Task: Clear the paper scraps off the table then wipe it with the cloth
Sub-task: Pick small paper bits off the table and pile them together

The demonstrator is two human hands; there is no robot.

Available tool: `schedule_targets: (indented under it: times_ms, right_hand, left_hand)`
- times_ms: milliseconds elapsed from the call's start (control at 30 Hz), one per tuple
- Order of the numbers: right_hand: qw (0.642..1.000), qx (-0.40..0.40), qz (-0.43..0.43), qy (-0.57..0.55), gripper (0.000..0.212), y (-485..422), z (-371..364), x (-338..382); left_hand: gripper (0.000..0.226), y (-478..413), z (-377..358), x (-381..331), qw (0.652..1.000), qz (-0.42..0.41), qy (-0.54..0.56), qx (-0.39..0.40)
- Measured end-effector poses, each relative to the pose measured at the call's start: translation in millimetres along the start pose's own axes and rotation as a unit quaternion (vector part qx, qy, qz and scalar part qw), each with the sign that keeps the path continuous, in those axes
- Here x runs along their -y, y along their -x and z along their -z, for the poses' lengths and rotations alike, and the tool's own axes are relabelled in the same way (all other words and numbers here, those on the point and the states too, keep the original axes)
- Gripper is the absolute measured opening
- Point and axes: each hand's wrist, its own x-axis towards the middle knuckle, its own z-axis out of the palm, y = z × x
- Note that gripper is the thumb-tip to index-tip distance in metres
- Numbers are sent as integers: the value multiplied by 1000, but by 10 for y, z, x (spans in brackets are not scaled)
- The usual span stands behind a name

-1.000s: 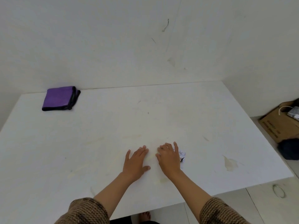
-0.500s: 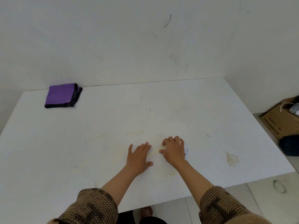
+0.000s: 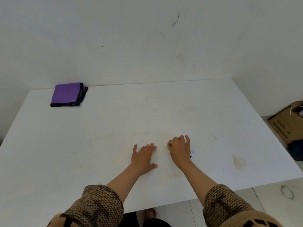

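White desk point(image 3: 205, 112) against bare wall | left hand point(image 3: 143, 155) flat, fingers spread, empty | right hand point(image 3: 180, 149) curled over a paper scrap point(image 3: 191, 154), grip unclear | purple cloth point(image 3: 68, 94) folded at far-left corner, untouched | scraps nearly cleared; wiping not begun, stains remain

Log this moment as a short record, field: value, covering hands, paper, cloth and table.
left hand: flat on the table, palm down, fingers spread, holding nothing
right hand: fingers curled, resting over a paper scrap
paper scrap: white with dark print, only an edge showing beside the right hand
cloth: purple with black trim, folded, at the far left corner, untouched
table: white, with yellowish stains near the hands and a larger one toward the right
stage: gathering scraps; wiping not yet begun
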Motion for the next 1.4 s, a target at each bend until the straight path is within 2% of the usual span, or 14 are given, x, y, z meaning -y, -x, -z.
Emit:
schedule_targets:
  times_ms: [133,233,333,400,467,633,733,800,900,967,1000,1067,1233,1400]
  right_hand:
    - [996,7,48,70,26,-3,-13,22]
    - [996,69,33,43,20,-16,98,61]
    - [980,179,27,-87,21,-9,168,54]
    - [944,252,2,-211,24,8,260,20]
    - [913,256,-21,-316,18,25,365,-28]
    - [855,335,1,-395,18,9,733,-75]
    - [857,313,-1,-408,18,-79,857,-132]
    - [867,281,-28,-412,16,-133,876,-174]
    - [880,266,-45,-391,15,-163,820,-203]
    - [880,279,-47,-383,15,-157,754,-199]
    - [879,278,-49,-385,16,-152,733,-190]
    - [880,261,-59,-392,16,-156,692,-178]
    - [899,209,-95,-374,11,-200,560,-218]
    - [908,184,-146,-348,10,-197,387,-198]
  left_hand:
    - [77,8,-6,2,1000,-1,2,1]
    - [78,3,-3,7,1000,-1,5,3]
    - [78,3,-15,22,1000,-6,5,1]
    - [78,2,-27,26,1000,-7,3,-6]
    - [78,2,-36,31,1000,-8,1,-13]
    - [78,17,-57,43,1000,-6,4,-16]
    - [78,33,-67,7,995,2,80,-58]
    - [67,38,-50,-70,970,0,216,-111]
    - [52,-1,55,-218,867,21,480,-131]
    - [42,-57,160,-296,780,38,620,-78]
    - [35,-82,206,-324,753,40,654,-52]
    - [26,-133,262,-352,751,36,658,-40]
    - [16,-256,311,-333,757,38,648,-78]
    - [12,-420,301,-355,797,58,596,-73]
